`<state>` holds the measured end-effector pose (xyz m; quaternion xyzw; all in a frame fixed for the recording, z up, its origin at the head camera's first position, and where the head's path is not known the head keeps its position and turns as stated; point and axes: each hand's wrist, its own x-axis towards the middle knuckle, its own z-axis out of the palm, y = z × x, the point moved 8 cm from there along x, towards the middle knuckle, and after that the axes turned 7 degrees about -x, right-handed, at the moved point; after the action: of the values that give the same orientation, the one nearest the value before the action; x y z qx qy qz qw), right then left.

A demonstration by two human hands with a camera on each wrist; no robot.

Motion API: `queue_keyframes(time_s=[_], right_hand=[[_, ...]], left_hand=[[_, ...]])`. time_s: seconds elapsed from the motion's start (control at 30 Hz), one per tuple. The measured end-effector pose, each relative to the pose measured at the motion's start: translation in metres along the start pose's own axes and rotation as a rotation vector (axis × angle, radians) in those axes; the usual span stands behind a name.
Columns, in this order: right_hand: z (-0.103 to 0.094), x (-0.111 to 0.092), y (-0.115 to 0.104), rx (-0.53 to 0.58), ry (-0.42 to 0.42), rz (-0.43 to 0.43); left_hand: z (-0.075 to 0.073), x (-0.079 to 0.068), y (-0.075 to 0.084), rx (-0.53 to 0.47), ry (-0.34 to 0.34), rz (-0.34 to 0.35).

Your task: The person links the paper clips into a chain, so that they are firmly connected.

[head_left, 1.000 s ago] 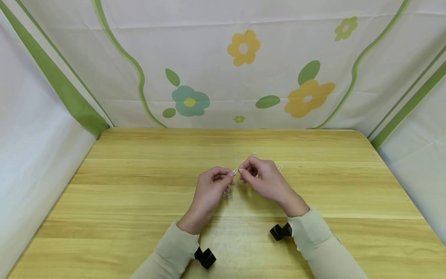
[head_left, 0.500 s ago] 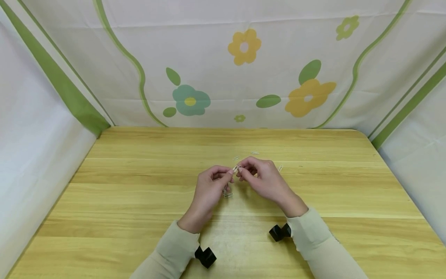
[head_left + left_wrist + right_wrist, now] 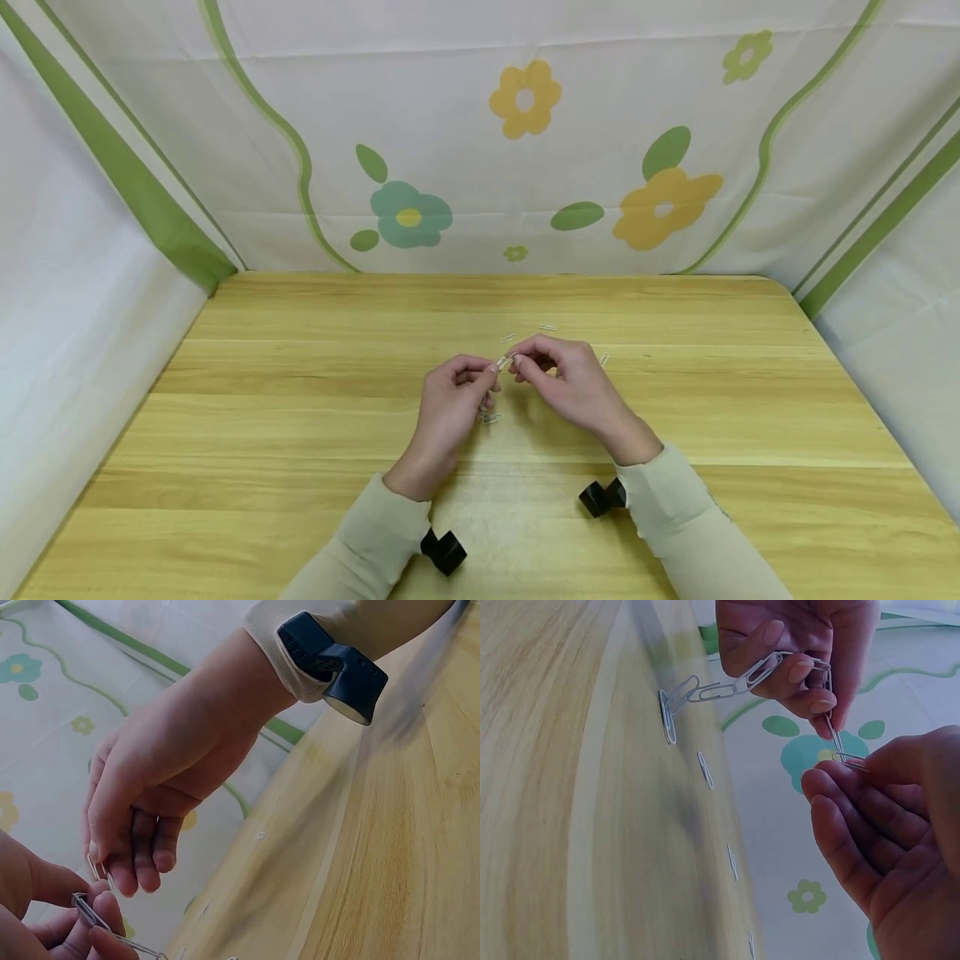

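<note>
My left hand (image 3: pixel 448 408) pinches a silvery paper clip (image 3: pixel 835 739) between thumb and fingertips. From it a chain of linked paper clips (image 3: pixel 714 691) runs across the curled fingers and down to the table, plainest in the right wrist view. Facing it, my right hand (image 3: pixel 577 383) pinches another paper clip (image 3: pixel 851 762) between thumb and forefinger. This clip meets the end of the one in the left hand and appears hooked through it; fingertips cover part of both. The chain's lower clips (image 3: pixel 491 419) lie on the wood beneath the left hand.
Loose paper clips lie beyond the hands: one clip (image 3: pixel 508 338) straight ahead, another clip (image 3: pixel 548 327) farther back, and a third clip (image 3: pixel 603 360) beside the right hand. The wooden table (image 3: pixel 262 433) ends at a flowered white cloth (image 3: pixel 465 150). Black cameras sit at both wrists.
The two pinched clips came together and overlapped, and now extend in a line between the fingertips. Both hands have shifted very slightly left. The loose clips have stayed in place.
</note>
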<state>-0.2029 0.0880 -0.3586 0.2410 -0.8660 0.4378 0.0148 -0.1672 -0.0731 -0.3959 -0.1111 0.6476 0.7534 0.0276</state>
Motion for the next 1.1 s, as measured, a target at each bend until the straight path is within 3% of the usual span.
queue_keyframes(time_s=[0.37, 0.73, 1.1], right_hand=[[0.0009, 0.0000, -0.0001, -0.021, -0.008, -0.005], [0.0028, -0.0008, -0.0073, -0.103, -0.020, -0.069], [0.0032, 0.0007, -0.0034, -0.151, -0.038, -0.057]], left_hand=[[0.0006, -0.0001, -0.0014, -0.010, -0.012, -0.020], [0.0016, -0.0017, -0.0007, -0.018, -0.032, -0.045], [0.0011, -0.0014, -0.0014, -0.036, -0.041, -0.056]])
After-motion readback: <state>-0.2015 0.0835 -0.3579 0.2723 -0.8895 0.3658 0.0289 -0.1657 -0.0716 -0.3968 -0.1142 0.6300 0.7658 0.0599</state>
